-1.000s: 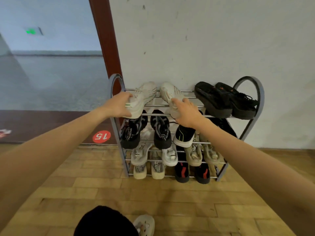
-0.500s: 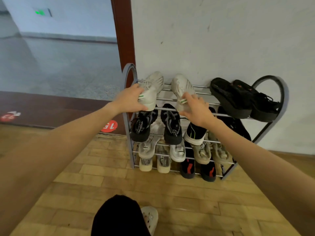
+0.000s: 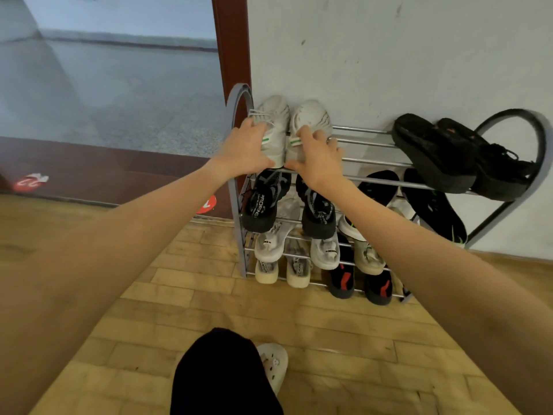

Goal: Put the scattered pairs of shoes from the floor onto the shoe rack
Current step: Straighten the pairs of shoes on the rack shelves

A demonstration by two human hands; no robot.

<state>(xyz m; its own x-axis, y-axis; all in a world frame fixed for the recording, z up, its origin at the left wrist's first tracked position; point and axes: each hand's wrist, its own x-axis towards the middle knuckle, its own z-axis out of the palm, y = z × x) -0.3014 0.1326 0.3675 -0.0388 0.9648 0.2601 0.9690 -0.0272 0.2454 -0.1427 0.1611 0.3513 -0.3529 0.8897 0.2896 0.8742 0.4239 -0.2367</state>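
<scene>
A grey metal shoe rack (image 3: 374, 143) stands against the white wall. On its top shelf, at the left end, two white sneakers with green heel stripes rest side by side, toes to the wall. My left hand (image 3: 244, 149) grips the heel of the left white sneaker (image 3: 273, 121). My right hand (image 3: 317, 158) grips the heel of the right white sneaker (image 3: 309, 118). The two sneakers touch each other.
A pair of black sandals (image 3: 454, 154) lies at the top shelf's right end. Lower shelves hold several black, white and beige shoes. A red-brown door frame (image 3: 232, 55) stands left of the rack. My knee and a white clog (image 3: 273, 363) are on the wooden floor.
Both hands pushed the white sneakers together and toward the rack's left end. The camera moved closer and shifted left.
</scene>
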